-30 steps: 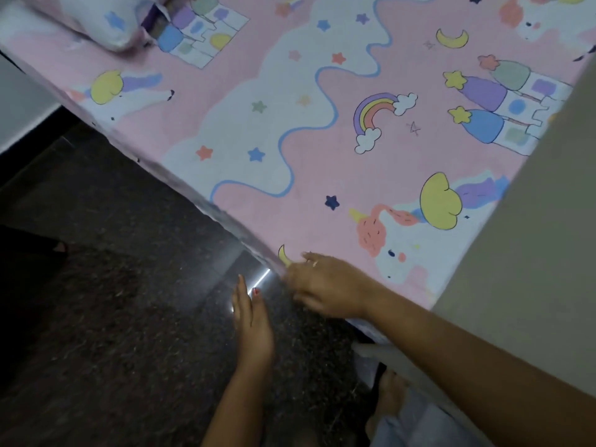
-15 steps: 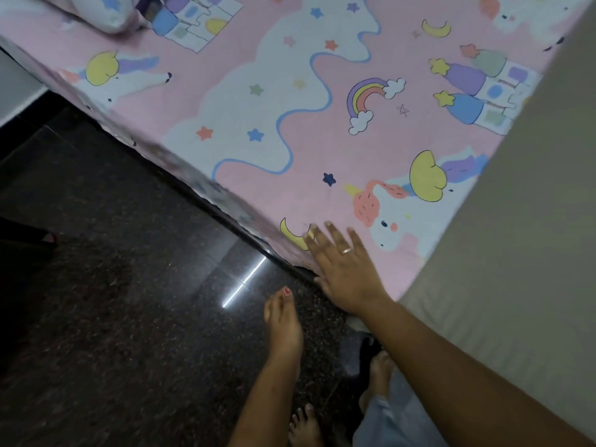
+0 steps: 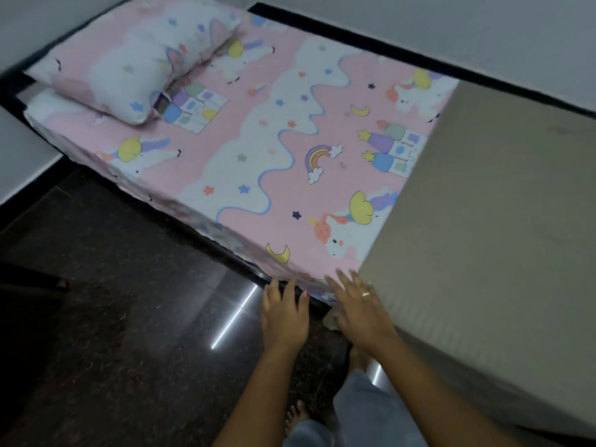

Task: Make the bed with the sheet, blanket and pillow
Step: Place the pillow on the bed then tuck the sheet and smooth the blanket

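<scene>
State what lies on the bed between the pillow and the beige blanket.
Only the pink unicorn-print sheet, spread flat with nothing on it, fills the stretch from the pillow to the beige blanket; the head view shows this.

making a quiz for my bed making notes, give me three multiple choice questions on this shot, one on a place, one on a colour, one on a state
1. Where is the pillow?
A on the sheet, far left
B on the blanket
C in a hand

2. What colour is the blanket?
A beige
B blue
C red

3. How are the left hand and right hand?
A gripping the pillow
B both open by the sheet's near edge
C lifting the blanket

Key:
1 A, it lies on the sheet, far left.
2 A, the cloth is plain beige.
3 B, the fingers are straight and hold nothing.
</scene>
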